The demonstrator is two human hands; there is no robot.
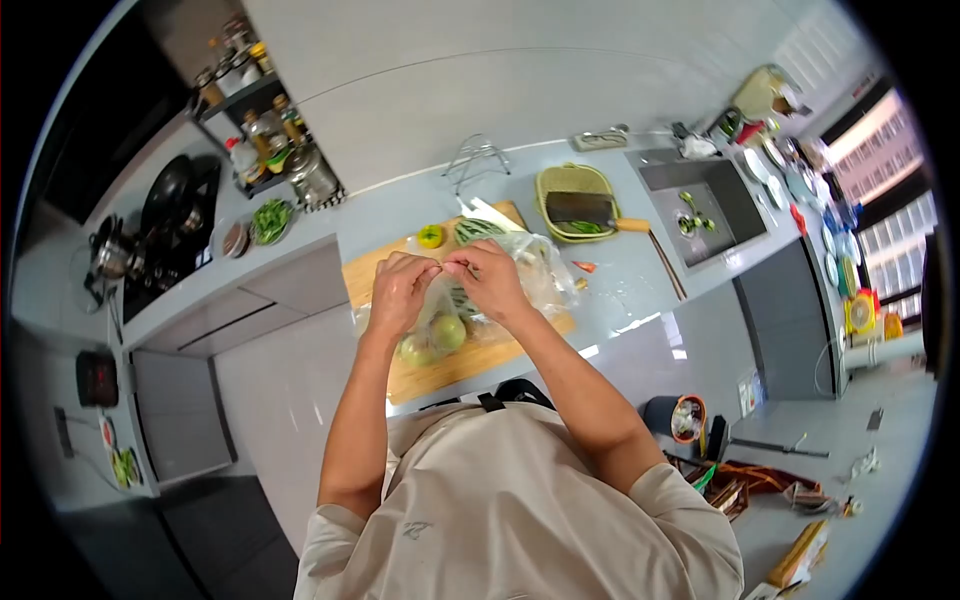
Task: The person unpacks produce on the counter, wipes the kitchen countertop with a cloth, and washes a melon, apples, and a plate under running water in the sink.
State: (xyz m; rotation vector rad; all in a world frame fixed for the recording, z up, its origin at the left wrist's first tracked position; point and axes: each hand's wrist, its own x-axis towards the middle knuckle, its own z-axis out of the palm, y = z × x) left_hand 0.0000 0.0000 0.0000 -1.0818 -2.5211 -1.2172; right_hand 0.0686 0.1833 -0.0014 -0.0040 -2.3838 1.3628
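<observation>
My left hand (402, 287) and my right hand (488, 283) meet over the wooden cutting board (425, 382). Both have their fingertips pinched on the gathered top of a clear plastic bag (428, 318). Round pale-green produce (447, 331) shows through the bag, its exact kind unclear. Beyond my hands on the board sit a yellow-green round vegetable (430, 237) and some green-striped produce (478, 231). Another crumpled clear plastic bag (545, 268) lies to the right of my right hand, partly over the board.
A cleaver (580, 208) rests across a green basket (572, 178), with chopsticks (668, 265) beside it. A red piece (585, 266) lies on the counter. Right is a sink (735, 225) holding greens; left are a plate of greens (271, 221) and a wok (168, 190).
</observation>
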